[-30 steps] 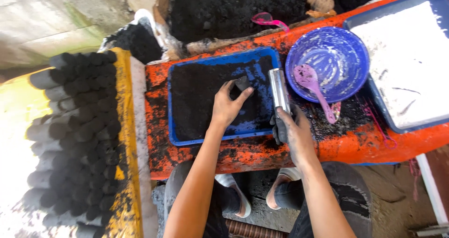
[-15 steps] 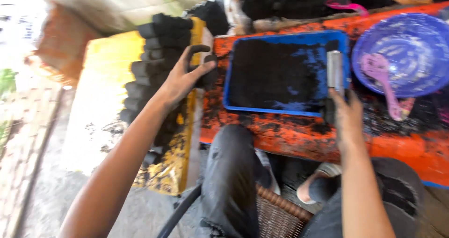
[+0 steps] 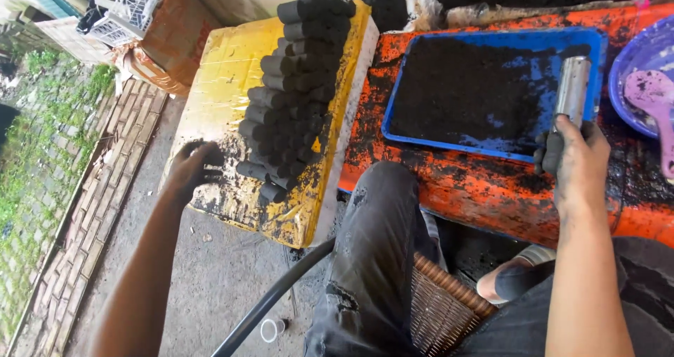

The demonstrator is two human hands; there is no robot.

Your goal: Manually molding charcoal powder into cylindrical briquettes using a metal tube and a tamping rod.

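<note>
My left hand reaches down to the near left corner of a yellow board and is closed on a black cylinder-shaped briquette, just left of the rows of black briquettes stacked on the board. My right hand grips the dark lower end of a shiny metal tube. The tube lies across the right edge of a blue tray that holds black powder.
The tray sits on a soot-stained orange table. A purple bowl with a pink scoop is at the far right. My knee, a wicker stool and a black hose are below. A white crate stands far left.
My left hand went from the tray to the briquette stack, then down to the board's near left corner with a briquette. The view swung left. My right hand stayed on the tube.
</note>
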